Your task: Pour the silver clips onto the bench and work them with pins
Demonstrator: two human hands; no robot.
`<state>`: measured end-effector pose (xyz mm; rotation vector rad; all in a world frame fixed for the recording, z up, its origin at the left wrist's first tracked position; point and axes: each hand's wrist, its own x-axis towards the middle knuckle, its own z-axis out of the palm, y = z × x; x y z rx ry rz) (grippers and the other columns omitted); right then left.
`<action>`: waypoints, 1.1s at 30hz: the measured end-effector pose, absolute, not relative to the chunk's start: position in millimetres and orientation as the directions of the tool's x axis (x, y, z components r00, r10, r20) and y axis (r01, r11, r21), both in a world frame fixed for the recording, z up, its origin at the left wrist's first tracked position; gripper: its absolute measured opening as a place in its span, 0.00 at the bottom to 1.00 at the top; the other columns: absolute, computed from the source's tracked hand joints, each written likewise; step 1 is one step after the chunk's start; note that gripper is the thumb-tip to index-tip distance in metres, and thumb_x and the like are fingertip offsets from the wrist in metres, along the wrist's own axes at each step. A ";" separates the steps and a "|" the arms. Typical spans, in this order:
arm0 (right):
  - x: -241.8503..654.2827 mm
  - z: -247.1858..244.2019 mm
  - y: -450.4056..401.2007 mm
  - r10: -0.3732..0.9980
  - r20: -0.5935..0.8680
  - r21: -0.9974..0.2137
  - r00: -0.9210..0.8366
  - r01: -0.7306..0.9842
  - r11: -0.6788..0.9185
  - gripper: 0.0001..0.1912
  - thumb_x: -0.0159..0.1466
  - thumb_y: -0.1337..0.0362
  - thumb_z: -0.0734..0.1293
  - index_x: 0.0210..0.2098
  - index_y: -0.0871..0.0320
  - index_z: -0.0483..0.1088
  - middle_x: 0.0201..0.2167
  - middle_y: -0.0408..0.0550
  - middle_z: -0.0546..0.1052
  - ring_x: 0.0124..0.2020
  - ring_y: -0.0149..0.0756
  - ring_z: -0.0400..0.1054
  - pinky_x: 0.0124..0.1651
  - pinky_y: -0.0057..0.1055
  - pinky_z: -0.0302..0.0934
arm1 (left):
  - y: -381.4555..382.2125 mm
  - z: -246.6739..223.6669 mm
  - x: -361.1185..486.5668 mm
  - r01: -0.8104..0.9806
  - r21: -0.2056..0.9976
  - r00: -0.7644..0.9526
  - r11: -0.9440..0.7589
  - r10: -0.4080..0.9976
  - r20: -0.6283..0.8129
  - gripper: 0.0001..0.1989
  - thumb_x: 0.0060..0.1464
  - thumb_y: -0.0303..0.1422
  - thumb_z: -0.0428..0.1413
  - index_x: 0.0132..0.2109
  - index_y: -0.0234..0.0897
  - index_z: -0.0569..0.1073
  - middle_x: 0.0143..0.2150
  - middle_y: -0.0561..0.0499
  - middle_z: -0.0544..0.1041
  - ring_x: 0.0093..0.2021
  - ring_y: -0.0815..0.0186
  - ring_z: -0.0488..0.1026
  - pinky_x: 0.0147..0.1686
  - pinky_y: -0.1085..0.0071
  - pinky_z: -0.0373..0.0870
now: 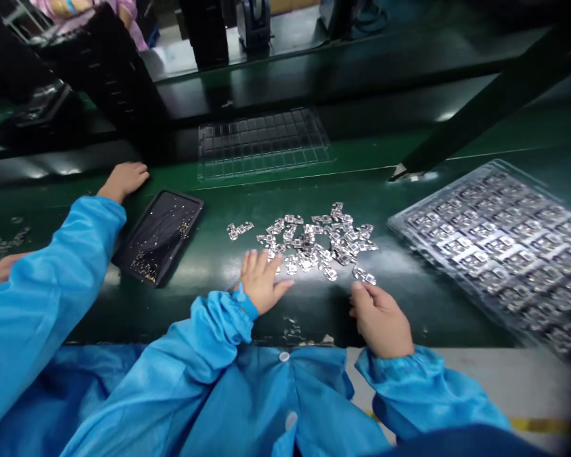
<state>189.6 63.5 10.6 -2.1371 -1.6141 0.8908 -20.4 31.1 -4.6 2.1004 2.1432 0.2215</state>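
Parts (309,240) piled | left hand (261,285) spread alongside | right hand (383,322) curled

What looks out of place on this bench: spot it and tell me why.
Pale patches near the front edge of the green bench, between the left hand and right hand, look odd against the darker surface; whether scuffs or scraps, I cannot tell. The heaped metal parts are too small to judge for damage.
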 end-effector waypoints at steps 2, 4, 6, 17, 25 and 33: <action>172.9 16.0 65.5 0.964 -0.266 -0.608 0.019 0.773 -0.183 0.22 0.57 0.51 0.55 0.38 0.60 0.71 0.28 0.50 0.76 0.32 0.39 0.69 0.36 0.31 0.61 | 28.3 4.7 -56.9 0.977 0.155 -0.153 0.145 0.987 0.040 0.25 0.53 0.44 0.43 0.54 0.34 0.63 0.53 0.39 0.65 0.56 0.46 0.56 0.55 0.49 0.51; 147.7 20.9 69.9 0.959 -0.163 -0.616 -0.231 0.783 0.083 0.21 0.60 0.56 0.53 0.38 0.61 0.71 0.35 0.52 0.75 0.39 0.40 0.68 0.43 0.32 0.59 | 23.8 15.1 -97.5 0.928 0.110 -0.366 0.356 0.926 0.096 0.23 0.54 0.41 0.43 0.52 0.33 0.65 0.50 0.39 0.67 0.55 0.45 0.56 0.53 0.48 0.51; 116.0 23.4 76.7 0.876 -0.059 -0.583 -0.479 0.728 0.360 0.20 0.62 0.60 0.51 0.39 0.62 0.71 0.38 0.53 0.75 0.42 0.39 0.66 0.47 0.32 0.57 | 17.5 22.8 -131.6 0.849 0.102 -0.528 0.518 0.835 0.153 0.23 0.54 0.39 0.42 0.52 0.31 0.65 0.50 0.37 0.67 0.55 0.46 0.56 0.53 0.48 0.52; -20.4 5.0 98.3 0.716 -0.072 -0.237 -0.695 0.709 0.664 0.22 0.63 0.60 0.49 0.51 0.56 0.63 0.54 0.52 0.63 0.42 0.48 0.62 0.37 0.41 0.61 | 23.5 -1.3 -152.8 0.784 0.061 -0.619 0.618 0.770 0.154 0.21 0.52 0.38 0.46 0.53 0.38 0.65 0.53 0.40 0.64 0.57 0.44 0.52 0.54 0.45 0.47; -1.6 -7.0 73.2 0.740 -0.067 -0.165 -0.669 0.739 0.653 0.23 0.64 0.62 0.45 0.48 0.59 0.65 0.49 0.55 0.67 0.38 0.45 0.63 0.31 0.37 0.61 | 36.3 -8.8 -154.4 0.911 0.035 -0.400 0.412 0.856 0.328 0.14 0.53 0.35 0.45 0.38 0.38 0.74 0.49 0.42 0.68 0.58 0.46 0.52 0.54 0.44 0.47; 46.4 2.7 39.9 0.736 -0.151 -0.220 -0.660 0.748 0.626 0.18 0.64 0.61 0.51 0.46 0.55 0.67 0.43 0.53 0.71 0.40 0.44 0.64 0.32 0.34 0.60 | 9.3 23.2 -92.1 0.983 -0.056 0.181 -0.176 0.855 0.485 0.06 0.50 0.30 0.51 0.36 0.39 0.71 0.39 0.48 0.73 0.49 0.57 0.65 0.45 0.60 0.65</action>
